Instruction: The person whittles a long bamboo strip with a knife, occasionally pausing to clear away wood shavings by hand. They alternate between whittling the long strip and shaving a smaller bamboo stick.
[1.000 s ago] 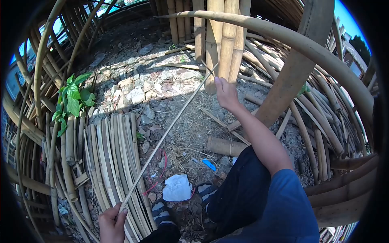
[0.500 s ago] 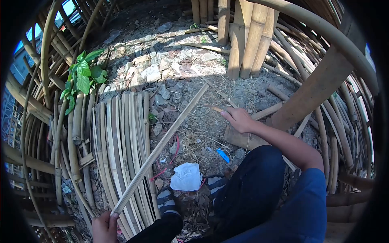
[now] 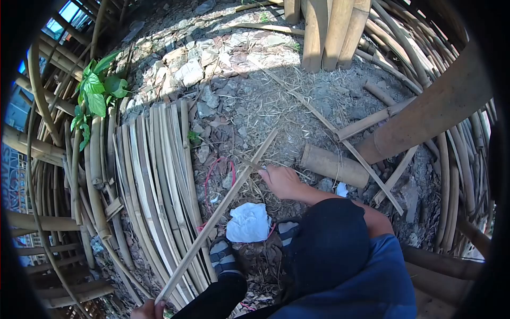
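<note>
A long bamboo strip [image 3: 212, 221] slants from the lower left up to the middle of the head view. My left hand [image 3: 147, 310], partly cut off by the bottom edge, is closed around its lower end. My right hand [image 3: 282, 181] is closed on a knife, its handle mostly hidden in the fingers. The knife blade [image 3: 251, 164] crosses the strip near its upper end and appears to touch it. Left of the strip lies a row of split bamboo strips [image 3: 154, 159] on the ground. A white plastic bag [image 3: 248, 223] rests between my feet.
A cut bamboo section [image 3: 334, 165] lies right of my right hand, near crossing bamboo pieces [image 3: 372, 117]. Thick bamboo poles [image 3: 340, 37] stand behind. A leafy plant [image 3: 94, 93] and stacked bamboo poles [image 3: 96, 159] are at left. Pink string [image 3: 208, 181] lies on the ground.
My right hand has moved left and down, bringing the knife from apart onto the strip's upper part. The strip's upper end sits slightly lower. The view has shifted.
</note>
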{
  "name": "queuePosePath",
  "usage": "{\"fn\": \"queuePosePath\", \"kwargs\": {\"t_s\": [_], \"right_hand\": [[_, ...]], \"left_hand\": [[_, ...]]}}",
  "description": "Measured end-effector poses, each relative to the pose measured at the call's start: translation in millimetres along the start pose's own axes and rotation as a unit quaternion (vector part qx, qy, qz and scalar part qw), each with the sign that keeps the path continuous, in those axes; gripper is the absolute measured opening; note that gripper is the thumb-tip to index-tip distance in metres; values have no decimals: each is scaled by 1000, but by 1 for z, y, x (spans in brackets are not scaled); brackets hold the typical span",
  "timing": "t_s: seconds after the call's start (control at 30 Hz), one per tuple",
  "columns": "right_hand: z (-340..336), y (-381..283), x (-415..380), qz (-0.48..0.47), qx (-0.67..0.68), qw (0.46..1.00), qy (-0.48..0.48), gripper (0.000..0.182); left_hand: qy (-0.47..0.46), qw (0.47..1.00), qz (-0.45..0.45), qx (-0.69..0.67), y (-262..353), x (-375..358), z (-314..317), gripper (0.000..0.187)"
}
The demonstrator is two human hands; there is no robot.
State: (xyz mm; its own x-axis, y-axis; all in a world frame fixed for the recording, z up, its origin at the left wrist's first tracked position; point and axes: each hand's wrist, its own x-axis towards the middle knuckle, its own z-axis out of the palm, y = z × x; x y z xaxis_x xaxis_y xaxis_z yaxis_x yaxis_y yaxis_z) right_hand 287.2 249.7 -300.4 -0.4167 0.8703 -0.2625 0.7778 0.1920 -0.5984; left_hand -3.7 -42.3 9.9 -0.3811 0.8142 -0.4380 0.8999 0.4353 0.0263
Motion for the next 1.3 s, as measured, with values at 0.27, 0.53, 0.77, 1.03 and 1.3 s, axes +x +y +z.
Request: {"fn": "queuePosePath", "kwargs": {"t_s": [0.27, 0.53, 0.77, 1.03, 1.3], "right_hand": [[-20, 2, 5, 5, -10, 1000, -8, 60], [-27, 15, 26, 19, -78, 997, -19, 62], [-32, 13, 19, 25, -46, 998, -21, 62], [-19, 17, 14, 17, -51, 998, -19, 59], [-22, -19, -14, 1, 2, 1000, -20, 57]], "left_hand": [[26, 1000, -9, 2, 18, -2, -8, 32], [50, 998, 15, 40, 23, -5, -13, 28], [33, 998, -7, 54, 21, -6, -12, 24], [66, 994, 38, 80, 20, -7, -10, 24], [65, 997, 13, 51, 27, -2, -15, 26]]}}
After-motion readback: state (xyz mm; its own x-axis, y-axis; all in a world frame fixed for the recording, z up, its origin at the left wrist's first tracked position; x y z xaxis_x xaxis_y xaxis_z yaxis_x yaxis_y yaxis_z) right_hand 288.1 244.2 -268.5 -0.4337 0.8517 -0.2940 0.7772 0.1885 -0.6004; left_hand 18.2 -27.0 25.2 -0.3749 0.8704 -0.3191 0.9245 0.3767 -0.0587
